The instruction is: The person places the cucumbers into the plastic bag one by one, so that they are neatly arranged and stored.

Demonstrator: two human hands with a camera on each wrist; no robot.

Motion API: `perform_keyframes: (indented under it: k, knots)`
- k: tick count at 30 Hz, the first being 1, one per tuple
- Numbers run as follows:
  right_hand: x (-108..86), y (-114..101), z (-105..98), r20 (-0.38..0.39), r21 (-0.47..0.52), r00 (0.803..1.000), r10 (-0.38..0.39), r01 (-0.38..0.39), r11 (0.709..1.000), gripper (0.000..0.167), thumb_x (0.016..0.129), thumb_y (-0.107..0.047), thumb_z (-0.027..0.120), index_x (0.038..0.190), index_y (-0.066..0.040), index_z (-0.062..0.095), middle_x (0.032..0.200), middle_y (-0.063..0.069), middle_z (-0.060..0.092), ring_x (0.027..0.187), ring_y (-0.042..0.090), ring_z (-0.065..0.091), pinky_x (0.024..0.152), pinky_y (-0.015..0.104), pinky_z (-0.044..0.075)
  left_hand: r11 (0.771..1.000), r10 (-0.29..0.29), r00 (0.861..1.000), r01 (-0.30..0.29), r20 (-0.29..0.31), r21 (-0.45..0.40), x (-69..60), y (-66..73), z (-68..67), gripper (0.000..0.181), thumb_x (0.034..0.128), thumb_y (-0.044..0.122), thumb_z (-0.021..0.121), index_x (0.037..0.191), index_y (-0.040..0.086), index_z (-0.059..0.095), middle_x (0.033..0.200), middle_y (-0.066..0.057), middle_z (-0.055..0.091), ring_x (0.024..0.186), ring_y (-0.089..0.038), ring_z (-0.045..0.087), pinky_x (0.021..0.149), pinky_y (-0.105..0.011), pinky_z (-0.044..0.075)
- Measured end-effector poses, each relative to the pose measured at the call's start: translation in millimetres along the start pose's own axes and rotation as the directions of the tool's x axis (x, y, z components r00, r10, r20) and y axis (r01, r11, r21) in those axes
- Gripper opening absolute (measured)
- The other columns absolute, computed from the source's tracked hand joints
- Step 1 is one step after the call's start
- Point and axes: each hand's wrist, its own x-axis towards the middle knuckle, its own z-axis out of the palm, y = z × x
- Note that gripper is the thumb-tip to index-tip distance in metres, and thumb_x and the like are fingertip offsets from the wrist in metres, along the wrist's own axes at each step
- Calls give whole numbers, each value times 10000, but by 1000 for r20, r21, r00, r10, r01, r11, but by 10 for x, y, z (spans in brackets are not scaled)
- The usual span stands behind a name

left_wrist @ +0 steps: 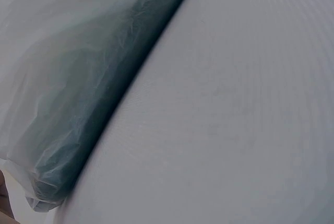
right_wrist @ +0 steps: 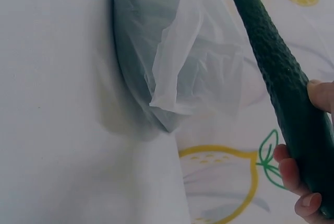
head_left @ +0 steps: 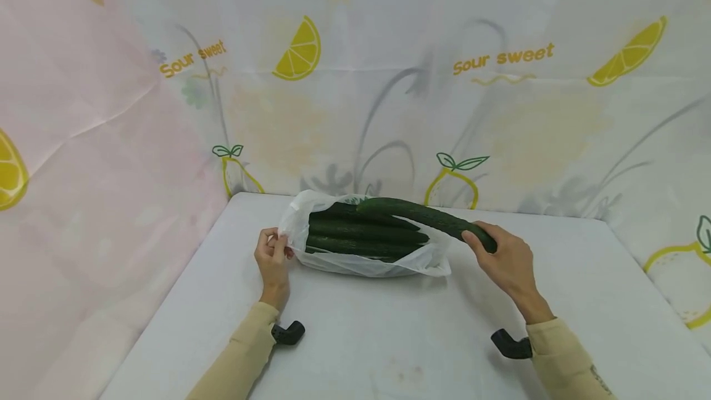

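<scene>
A white plastic bag [head_left: 361, 266] lies on the table with its mouth spread open, and several dark green cucumbers [head_left: 355, 230] are side by side in it. My left hand [head_left: 273, 259] pinches the bag's left edge. In my right hand [head_left: 508, 259] I grip one cucumber [head_left: 428, 215] by its right end; its other end is over the cucumbers in the bag. The right wrist view shows thumb and fingers round this cucumber [right_wrist: 282, 72], with the bag [right_wrist: 172, 62] beside it. The left wrist view holds mostly the bag's side [left_wrist: 78, 93], with a bit of the hand at the lower left corner.
The white table [head_left: 389, 338] extends in front of the bag and to both sides. Behind it hangs a cloth backdrop [head_left: 355, 122] printed with lemons and lettering. A black curved piece sticks out at each wrist, by the sleeves.
</scene>
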Motion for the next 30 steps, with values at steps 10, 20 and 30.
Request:
perform_keyframes:
  k: [10,20,30]
  knots:
    - [-3,-119,17,62,-19,998,-10,11,1000,359,835,-322,702,1085,-65,683,929,145,706,698,258,634,532,300,414,999,51,999,-51,-10,5,-20,9,8,92,907,-49,473,957,-125,466,715,11,619,513,-65,478,486,-185,427]
    - [35,-246,123,70,-44,994,-78,81,996,347,806,-328,729,1058,-93,692,863,109,700,679,252,638,521,344,448,998,56,998,-56,-13,-5,-10,-23,-13,63,898,-56,473,941,-100,481,705,17,621,507,-60,479,481,-181,425]
    - [18,-333,224,81,-51,993,-90,95,994,364,803,-349,727,1052,-87,695,888,114,708,710,283,659,531,396,483,999,43,999,-43,7,21,-15,2,1,132,911,-54,464,983,-164,457,676,42,604,505,-46,471,491,-167,422]
